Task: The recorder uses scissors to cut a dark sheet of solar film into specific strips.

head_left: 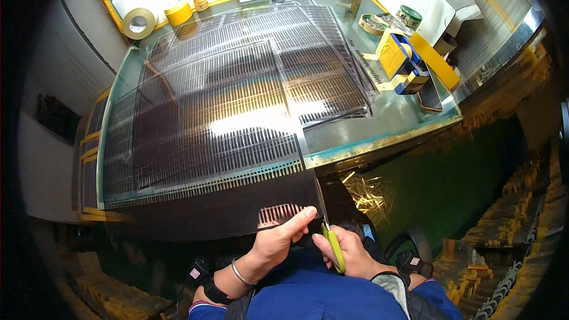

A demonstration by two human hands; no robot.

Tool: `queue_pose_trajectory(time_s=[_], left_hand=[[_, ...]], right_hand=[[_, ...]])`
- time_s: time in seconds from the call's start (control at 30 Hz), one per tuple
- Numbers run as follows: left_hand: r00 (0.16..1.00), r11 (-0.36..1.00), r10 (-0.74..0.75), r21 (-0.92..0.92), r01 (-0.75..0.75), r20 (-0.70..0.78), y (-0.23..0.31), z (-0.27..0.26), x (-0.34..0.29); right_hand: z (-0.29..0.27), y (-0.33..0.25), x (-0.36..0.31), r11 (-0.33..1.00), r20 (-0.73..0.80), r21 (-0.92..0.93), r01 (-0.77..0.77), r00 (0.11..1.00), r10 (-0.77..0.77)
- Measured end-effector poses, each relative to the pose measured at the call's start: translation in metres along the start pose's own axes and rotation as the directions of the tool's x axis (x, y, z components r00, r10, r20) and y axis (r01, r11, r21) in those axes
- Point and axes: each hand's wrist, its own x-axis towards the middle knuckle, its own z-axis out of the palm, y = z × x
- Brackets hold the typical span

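In front of me spreads a broad table with a smooth, grey-green, glassy top [332,136], its pale edge worn and scuffed. Over most of it lie thin, glossy, dark plastic sheets [237,77], overlapping flat, ruled with close rows of narrow slot-like marks and throwing back a white glare. The near sheet, a dark, shiny flexible film [195,213], hangs past the table's front edge toward me, with a comb-like row of clear bars by its lower corner. To the right stands a boxy blue-and-yellow tape dispenser [391,59]; at the far left, a wide ring-shaped roll of cream tape [147,16] leans on its rim beside a squat yellow tape roll [179,13].

My left hand [280,240] is closed in a pinch on the film's near corner: thumb laid along the top, fingers underneath, partly visible through the clear bars. My right hand [352,253] is curled around the lime-green plastic handles of slim metal scissors [335,249], their blades pointing away from me along the film's right edge; how far apart the blades stand, I can't tell.
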Motion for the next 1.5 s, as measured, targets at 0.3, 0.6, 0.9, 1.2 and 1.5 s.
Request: queue_pose_trajectory(time_s=[0.3,0.6,0.9,1.2,1.5], left_hand=[[0.998,0.996,-0.053,0.067,0.051,0.024,-0.001,-0.004,-0.005],[0.984,0.986,-0.143,0.103,0.132,0.107,-0.008,-0.005,-0.015],[0.969,0.978,-0.194,0.107,0.179,0.155,-0.010,-0.002,-0.018],[0.958,0.979,-0.166,0.156,0.132,0.235,-0.014,-0.004,-0.025],[0.925,0.924,-0.262,0.348,0.158,0.275,-0.024,0.001,-0.034]], right_hand=[[-0.001,-0.013,-0.003,0.997,0.016,-0.051,-0.052,0.998,0.053],[0.000,0.010,0.004,0.990,-0.036,0.025,0.139,0.990,-0.139],[-0.007,0.004,0.000,0.994,0.038,0.107,0.014,0.999,-0.018],[-0.010,-0.001,0.001,0.997,0.011,0.053,0.060,0.998,-0.060],[-0.014,0.023,0.015,0.970,-0.134,0.094,0.224,0.968,-0.211]])
